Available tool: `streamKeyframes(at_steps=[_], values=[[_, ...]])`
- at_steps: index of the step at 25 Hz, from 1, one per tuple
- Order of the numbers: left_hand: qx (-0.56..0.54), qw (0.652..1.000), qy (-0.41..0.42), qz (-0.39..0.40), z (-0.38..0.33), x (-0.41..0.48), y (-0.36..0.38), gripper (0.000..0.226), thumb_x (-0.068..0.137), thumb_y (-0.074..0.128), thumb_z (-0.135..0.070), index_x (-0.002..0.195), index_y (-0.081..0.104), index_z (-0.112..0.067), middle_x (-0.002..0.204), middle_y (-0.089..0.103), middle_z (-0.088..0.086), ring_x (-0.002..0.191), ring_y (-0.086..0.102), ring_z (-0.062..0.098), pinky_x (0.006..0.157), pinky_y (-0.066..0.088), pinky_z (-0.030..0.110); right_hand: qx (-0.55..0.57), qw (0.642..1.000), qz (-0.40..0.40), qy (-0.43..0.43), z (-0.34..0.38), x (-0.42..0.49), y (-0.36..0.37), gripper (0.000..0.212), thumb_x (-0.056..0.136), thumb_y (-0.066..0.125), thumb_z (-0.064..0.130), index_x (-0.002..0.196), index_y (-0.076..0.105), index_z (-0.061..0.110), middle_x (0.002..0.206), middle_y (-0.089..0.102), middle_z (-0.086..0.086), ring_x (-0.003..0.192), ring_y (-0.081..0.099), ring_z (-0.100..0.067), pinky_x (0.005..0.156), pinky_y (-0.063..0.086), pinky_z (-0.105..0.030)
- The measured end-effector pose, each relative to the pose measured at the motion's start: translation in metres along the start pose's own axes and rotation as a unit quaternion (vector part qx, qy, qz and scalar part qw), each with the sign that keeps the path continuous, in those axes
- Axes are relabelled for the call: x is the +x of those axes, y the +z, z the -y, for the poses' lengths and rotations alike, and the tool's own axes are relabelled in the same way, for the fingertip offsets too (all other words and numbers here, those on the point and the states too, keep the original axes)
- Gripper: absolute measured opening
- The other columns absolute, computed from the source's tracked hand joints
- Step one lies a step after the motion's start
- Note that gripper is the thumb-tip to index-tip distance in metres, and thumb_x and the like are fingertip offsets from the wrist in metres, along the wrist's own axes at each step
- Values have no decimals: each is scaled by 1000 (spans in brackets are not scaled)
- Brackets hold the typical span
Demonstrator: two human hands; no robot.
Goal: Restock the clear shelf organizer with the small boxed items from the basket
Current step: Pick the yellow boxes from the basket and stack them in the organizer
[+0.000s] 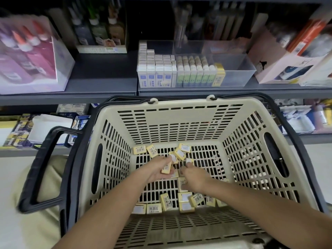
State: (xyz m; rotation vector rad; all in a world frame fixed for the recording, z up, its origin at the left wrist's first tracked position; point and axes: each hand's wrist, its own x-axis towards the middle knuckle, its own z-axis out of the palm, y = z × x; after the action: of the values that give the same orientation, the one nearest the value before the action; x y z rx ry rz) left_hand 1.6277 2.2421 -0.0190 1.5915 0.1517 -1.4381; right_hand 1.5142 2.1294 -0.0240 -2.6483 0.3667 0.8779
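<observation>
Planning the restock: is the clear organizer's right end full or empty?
Mostly empty: the right end of the organizer shows bare bottom, only yellow boxes at its left edge.

1. A grey store shelf (100, 72) carries a clear organizer (239, 69) at its front edge.
2. To the organizer's left stand a purple display carton (36, 65) and, further back, a cardboard tray of bottles (101, 49).
3. A pale pink carton (269, 69) sits just right of the organizer, with blurred packaging crowded behind it.
</observation>
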Motion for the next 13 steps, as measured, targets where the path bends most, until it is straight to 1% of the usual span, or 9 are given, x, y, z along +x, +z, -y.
streamKeyframes(at_steps=[1,2,3,4,6,8,10,12,13], values=[[-18,1000,6,-9,-1,0,-4,32,97,50,-18,124,46,-2,96,61,13,83,61,20,88,53,37,-35,999,-5,-11,2,0,3,40,83,63,31,115,46,13,113,45,-6,89,56,-23,65,46,-31],[-25,1000,11,-11,-1,1,-7,40,94,53,-10,131,40,-3,103,59,14,84,60,20,88,53,37,-34,999,-12,-17,2,-1,4,38,83,63,30,113,46,14,111,45,-6,87,55,-22,63,46,-30],[-26,1000,10,-7,-1,2,-9,46,92,54,-1,134,37,-5,110,57,15,87,60,20,86,54,35,-10,1000,-19,-21,0,-1,4,34,83,64,28,109,47,15,107,48,-4,85,55,-20,64,46,-29],[-16,1000,8,2,0,2,-9,43,90,53,5,129,40,-7,113,55,16,88,61,20,83,55,33,35,999,-22,-22,-3,-2,3,28,82,66,26,103,48,17,102,51,-2,84,55,-18,66,47,-28],[7,1000,-7,22,1,1,-5,25,90,51,6,113,50,-1,109,58,17,88,62,21,79,55,32,163,986,-13,-11,-7,-1,-3,21,82,68,21,92,50,19,92,57,1,80,57,-15,69,49,-27],[25,998,-28,52,3,0,-5,22,91,54,-5,113,53,-2,107,64,15,91,65,21,80,56,33,301,953,-16,4,-7,-1,-12,17,82,68,14,87,52,18,89,61,-1,79,61,-14,70,53,-25],[16,993,-38,106,3,0,-6,29,88,62,-19,113,57,-6,102,69,10,94,67,21,81,56,34,431,902,-26,9,-5,2,-22,17,83,65,6,83,51,16,84,62,-4,74,63,-14,68,55,-22],[-13,990,-32,135,3,0,-7,29,83,68,-17,109,59,-8,96,71,8,91,68,20,78,57,33,523,852,-38,5,-4,5,-28,15,83,64,1,84,54,12,79,62,-5,67,62,-11,64,54,-16],[-25,991,-24,126,3,1,-8,27,82,68,-11,107,59,-8,97,70,9,89,68,20,77,57,33,535,844,-45,6,-3,6,-29,13,83,63,0,88,56,10,80,61,-5,68,61,-10,64,53,-15]])
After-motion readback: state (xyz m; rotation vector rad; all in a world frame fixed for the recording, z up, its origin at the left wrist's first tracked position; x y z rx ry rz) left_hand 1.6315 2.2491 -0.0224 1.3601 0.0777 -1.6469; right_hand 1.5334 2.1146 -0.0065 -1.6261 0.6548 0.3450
